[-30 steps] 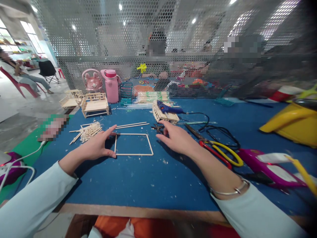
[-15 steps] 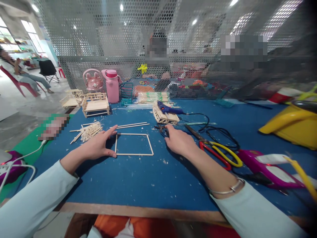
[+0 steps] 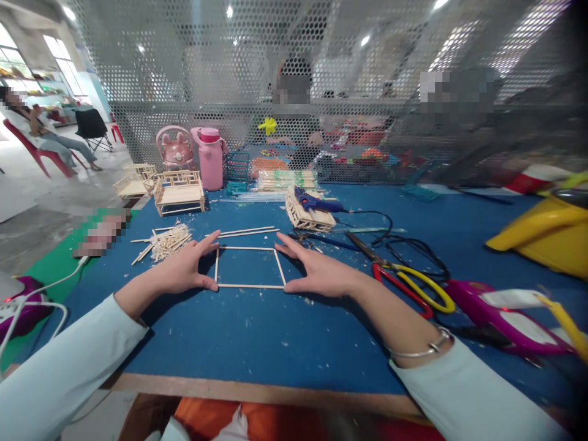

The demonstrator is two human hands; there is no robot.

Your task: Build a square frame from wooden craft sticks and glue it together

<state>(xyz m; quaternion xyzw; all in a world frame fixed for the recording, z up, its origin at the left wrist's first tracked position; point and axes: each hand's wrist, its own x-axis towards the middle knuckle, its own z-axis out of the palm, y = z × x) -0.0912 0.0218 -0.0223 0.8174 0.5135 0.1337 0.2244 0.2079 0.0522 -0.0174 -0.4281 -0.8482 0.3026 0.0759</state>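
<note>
A rectangle of thin wooden sticks lies flat on the blue tabletop. At its left side, my left hand has thumb and forefinger spread, their tips by the two left corners. My right hand mirrors it on the right, the thumb at the near corner and the fingers by the far one. Just beyond the rectangle lie two loose sticks. A heap of short cut sticks sits past my left hand. Pliers with dark blue handles rest behind my right hand.
A blue glue gun leans on a small stick-built piece. Red-and-yellow-handled scissors and a purple power strip lie right. Little stick-built benches and a pink bottle stand back left, before a perforated metal screen.
My right hand has come away from the pliers and moved left and nearer, to the rectangle's right side, its fingers spreading. My left hand stays at the left side.
</note>
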